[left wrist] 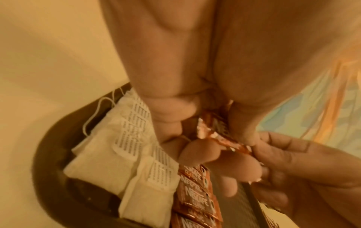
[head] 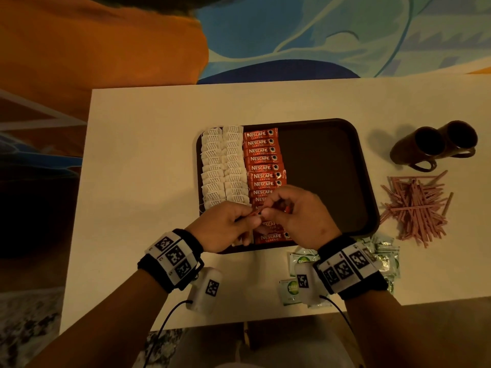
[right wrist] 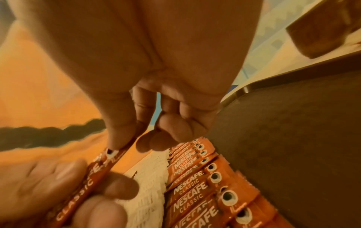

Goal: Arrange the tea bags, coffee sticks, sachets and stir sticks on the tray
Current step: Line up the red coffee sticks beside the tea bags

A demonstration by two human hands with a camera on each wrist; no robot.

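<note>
Above the near end of the tray (head: pixel 358 166), left hand (head: pixel 225 227) and right hand (head: pixel 297 211) pinch opposite ends of one coffee stick (right wrist: pixel 91 174) (red, marked Nescafe Classic), held over the laid row.

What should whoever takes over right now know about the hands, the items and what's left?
Left hand and right hand both pinch one coffee stick over the near end of the tray.
Done: two columns of tea bags and a nearly full column of coffee sticks lie on the tray's left part.
Left: lay down the held stick, then move the green sachets and stir sticks, both on the table.
</note>
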